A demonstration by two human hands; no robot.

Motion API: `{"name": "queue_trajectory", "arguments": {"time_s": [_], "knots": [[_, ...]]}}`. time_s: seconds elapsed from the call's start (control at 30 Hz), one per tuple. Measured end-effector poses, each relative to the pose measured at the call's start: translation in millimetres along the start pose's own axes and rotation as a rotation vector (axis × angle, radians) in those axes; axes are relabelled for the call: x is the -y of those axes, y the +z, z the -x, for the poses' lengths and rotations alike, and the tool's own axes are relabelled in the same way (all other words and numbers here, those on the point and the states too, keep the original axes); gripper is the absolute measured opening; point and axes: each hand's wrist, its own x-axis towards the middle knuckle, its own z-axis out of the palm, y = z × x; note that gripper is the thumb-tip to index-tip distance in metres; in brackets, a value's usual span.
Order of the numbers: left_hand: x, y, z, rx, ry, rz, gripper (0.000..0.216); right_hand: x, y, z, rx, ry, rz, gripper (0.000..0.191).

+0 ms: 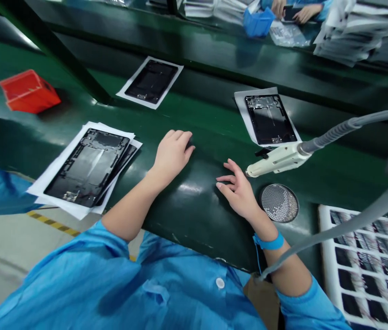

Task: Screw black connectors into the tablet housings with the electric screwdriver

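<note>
Down at the bottom of the frame, a smooth blue wrist strap [269,242] circles the right forearm. At lower right sits a white gridded tray [326,229], its cells filled with small dark parts.

Now the right hand [237,190], lower centre: flat on the glossy green surface [194,201], fingers spread wide, holding nothing. Just beside it, a round metal mesh dish [279,202]; what's in it I can't make out. Above that dish, a white power tool [276,160] on a ribbed grey hose hangs with its tip just off the fingertips, not touching.

Left hand [173,153], middle of the frame: palm down on the surface, fingers loosely curled, gripping nothing.

Left of it, a stack of black frames [87,167], flat and rectangular, lies on white sheets. Farther up, a single black frame [270,118] on paper at right, a second frame [150,81] upper centre.

Upper left, a red plastic bin [29,90]. Top edge: a blue bin [257,22], a co-worker's hands [305,13] and stacked white trays [352,32].
</note>
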Motion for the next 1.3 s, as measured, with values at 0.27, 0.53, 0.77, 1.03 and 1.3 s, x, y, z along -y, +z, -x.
{"name": "queue_trajectory", "arguments": {"time_s": [0.27, 0.53, 0.77, 1.03, 1.3], "knots": [[15.7, -45.8, -9.9, -0.265, -0.139, 0.145, 0.036, -3.8, 0.8, -6.7, -0.024, -0.046, 0.010, 0.056], [27.4, 35.3, -14.9, 0.130, -0.065, -0.194, 0.069, -7.9, 4.4, -7.2, -0.038, -0.151, 0.078, 0.042], [22.3, 27.9, -6.8, 0.361, -0.087, -0.300, 0.081, -6.1, 7.2, -7.5, -0.031, -0.187, 0.134, 0.035], [30.3, 36.9, 13.6, 0.369, -0.058, -0.280, 0.074, -4.9, 6.5, -6.8, -0.025, -0.211, 0.169, 0.033], [65.9, 25.7, 9.0, 0.262, 0.001, -0.100, 0.111, -6.6, 7.3, -6.6, -0.022, -0.220, 0.161, 0.030]]}}
